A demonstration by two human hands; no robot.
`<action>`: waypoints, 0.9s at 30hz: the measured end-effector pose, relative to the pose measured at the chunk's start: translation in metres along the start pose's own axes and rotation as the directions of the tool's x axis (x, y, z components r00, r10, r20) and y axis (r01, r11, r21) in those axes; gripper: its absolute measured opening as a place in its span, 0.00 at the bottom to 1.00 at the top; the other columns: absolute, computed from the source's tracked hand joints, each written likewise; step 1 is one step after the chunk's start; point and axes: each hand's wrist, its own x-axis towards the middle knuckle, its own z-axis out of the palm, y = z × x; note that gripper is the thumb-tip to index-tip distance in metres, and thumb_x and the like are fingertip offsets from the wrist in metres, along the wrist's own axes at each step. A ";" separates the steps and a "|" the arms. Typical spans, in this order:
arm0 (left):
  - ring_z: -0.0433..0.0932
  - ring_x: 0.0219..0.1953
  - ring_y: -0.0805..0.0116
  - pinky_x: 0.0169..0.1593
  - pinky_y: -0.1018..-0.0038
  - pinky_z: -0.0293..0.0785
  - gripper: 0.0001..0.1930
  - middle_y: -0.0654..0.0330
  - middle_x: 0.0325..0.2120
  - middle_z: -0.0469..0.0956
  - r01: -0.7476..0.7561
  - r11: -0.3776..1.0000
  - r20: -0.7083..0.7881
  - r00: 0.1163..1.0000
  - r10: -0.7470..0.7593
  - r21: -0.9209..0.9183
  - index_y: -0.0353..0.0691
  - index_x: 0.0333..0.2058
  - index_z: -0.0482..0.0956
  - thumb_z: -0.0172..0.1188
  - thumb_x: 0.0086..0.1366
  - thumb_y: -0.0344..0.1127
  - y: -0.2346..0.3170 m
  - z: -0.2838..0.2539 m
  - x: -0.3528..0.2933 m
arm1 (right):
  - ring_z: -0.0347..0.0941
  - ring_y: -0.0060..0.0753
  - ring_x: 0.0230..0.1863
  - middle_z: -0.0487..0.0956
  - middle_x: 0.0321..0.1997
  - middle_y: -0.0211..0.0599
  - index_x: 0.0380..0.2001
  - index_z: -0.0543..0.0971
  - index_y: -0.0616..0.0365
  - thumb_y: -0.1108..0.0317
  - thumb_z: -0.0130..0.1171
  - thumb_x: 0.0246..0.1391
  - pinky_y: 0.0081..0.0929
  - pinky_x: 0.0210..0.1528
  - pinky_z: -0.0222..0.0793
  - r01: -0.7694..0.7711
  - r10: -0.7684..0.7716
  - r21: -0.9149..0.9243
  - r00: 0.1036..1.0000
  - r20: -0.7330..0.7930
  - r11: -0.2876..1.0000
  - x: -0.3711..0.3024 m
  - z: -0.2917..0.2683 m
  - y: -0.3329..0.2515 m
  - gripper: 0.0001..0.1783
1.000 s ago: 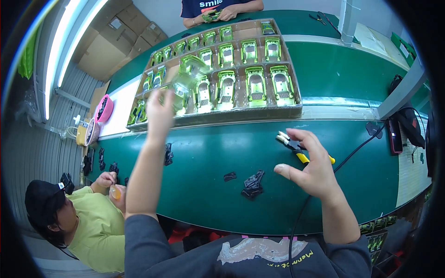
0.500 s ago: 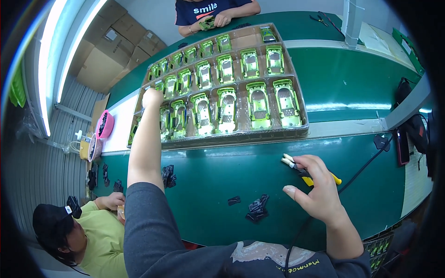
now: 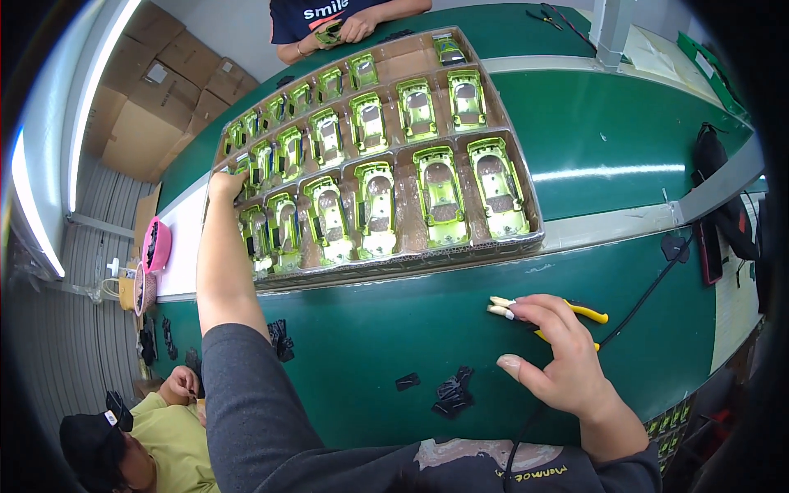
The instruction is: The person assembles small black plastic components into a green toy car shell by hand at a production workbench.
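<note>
Green toy car shells (image 3: 374,209) sit in rows in a divided brown tray (image 3: 411,261) on the green table. My left arm reaches over the tray's left part. There my left hand (image 3: 223,185) has its fingers closed at a green shell in the middle row; the fingertips are partly hidden. My right hand (image 3: 559,349) hovers low over the table at the right, thumb spread away from the fingers. Under those fingers lie pliers (image 3: 588,311) with yellow handles and pale, wrapped jaw tips, not gripped.
Small black plastic parts (image 3: 454,393) lie in front of me, with another pile (image 3: 280,340) by my left arm. A pink basket (image 3: 156,245) stands at left. One co-worker (image 3: 156,444) sits at lower left; another person's hands (image 3: 345,31) hold a green shell across the table.
The whole view has shifted, so the tray appears farther left. My left hand stays at the same part of the tray. The pliers' handles show more widely spread beneath my right hand.
</note>
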 end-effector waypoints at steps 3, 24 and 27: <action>0.80 0.47 0.48 0.52 0.63 0.74 0.37 0.43 0.43 0.81 -0.009 0.998 -0.141 0.990 0.001 -0.057 0.30 0.44 0.81 0.72 0.48 0.60 -0.038 -0.003 -0.001 | 0.74 0.48 0.51 0.74 0.52 0.47 0.51 0.75 0.60 0.66 0.71 0.44 0.36 0.52 0.72 0.038 -0.038 0.015 0.999 0.008 0.999 -0.001 -0.001 -0.006 0.29; 0.76 0.50 0.52 0.52 0.60 0.73 0.42 0.50 0.59 0.69 -0.883 -0.106 -0.442 0.123 0.889 -0.457 0.38 0.58 0.68 0.74 0.42 0.36 0.094 -0.109 -0.502 | 0.74 0.18 0.20 0.78 0.18 0.32 0.30 0.81 0.66 0.50 0.66 0.55 0.19 0.21 0.68 -0.481 0.202 0.444 0.816 0.541 0.756 -0.009 0.009 -0.021 0.24; 0.75 0.52 0.54 0.53 0.60 0.73 0.43 0.53 0.57 0.71 -0.954 0.107 -0.331 0.201 0.922 -0.281 0.40 0.59 0.67 0.75 0.41 0.38 0.091 -0.113 -0.507 | 0.76 0.17 0.20 0.77 0.18 0.30 0.24 0.79 0.63 0.48 0.65 0.56 0.18 0.21 0.68 -0.502 0.226 0.445 0.812 0.538 0.742 -0.011 0.011 -0.010 0.25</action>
